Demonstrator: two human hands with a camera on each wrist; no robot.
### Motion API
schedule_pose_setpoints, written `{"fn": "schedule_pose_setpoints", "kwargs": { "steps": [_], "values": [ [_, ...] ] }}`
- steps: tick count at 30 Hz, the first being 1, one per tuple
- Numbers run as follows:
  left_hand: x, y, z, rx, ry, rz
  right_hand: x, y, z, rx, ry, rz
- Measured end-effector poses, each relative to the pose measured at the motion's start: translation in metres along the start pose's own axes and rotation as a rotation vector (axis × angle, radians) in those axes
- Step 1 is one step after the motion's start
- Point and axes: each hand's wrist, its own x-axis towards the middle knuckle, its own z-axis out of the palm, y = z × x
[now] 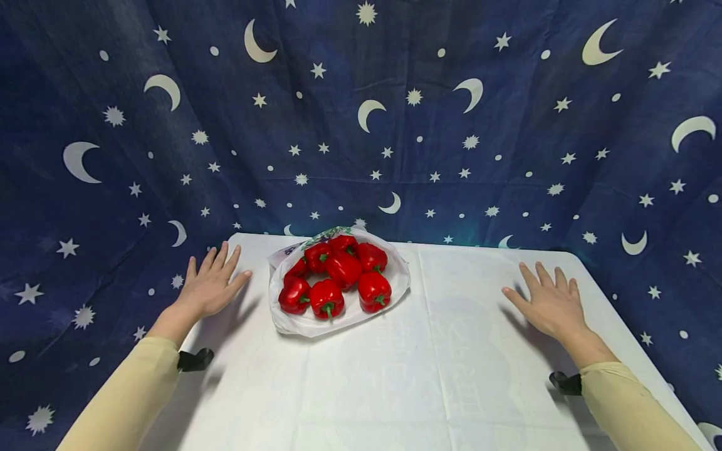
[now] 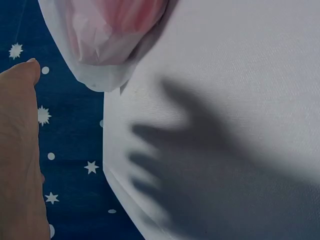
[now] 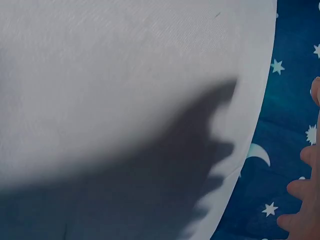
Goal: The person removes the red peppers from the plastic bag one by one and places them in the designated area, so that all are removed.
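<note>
Several red bell peppers point(image 1: 344, 269) with green stems lie in a white plastic bag point(image 1: 361, 316), its mouth spread wide toward me, at the back left of the table. To the left of the bag, my left hand point(image 1: 207, 289) hovers over the table edge with fingers spread and nothing held. Far off on the other side, my right hand point(image 1: 549, 307) is raised above the table, fingers spread, also holding nothing. In the left wrist view the bag point(image 2: 105, 75) shows at the top, red showing through its thin side. Each hand casts a shadow on the tabletop.
A white cloth covers the table point(image 1: 383, 388), with faint fold lines running across it. Behind it and along both sides hangs a dark blue curtain point(image 1: 338, 125) printed with pale moons and stars. Black straps point(image 1: 196, 359) sit at the wrists, by the cream sleeves point(image 1: 126, 391).
</note>
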Motion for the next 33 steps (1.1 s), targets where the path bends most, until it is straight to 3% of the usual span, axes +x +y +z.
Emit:
{"fn": "schedule_pose_setpoints", "kwargs": {
  "steps": [14, 33],
  "values": [
    [-0.009, 0.008, -0.006, -0.053, 0.056, 0.040, 0.004, -0.034, -0.002, 0.047, 0.010, -0.068],
    [-0.018, 0.028, -0.015, -0.201, 0.096, 0.131, 0.005, -0.083, -0.001, 0.188, -0.008, -0.126]
  ]
}}
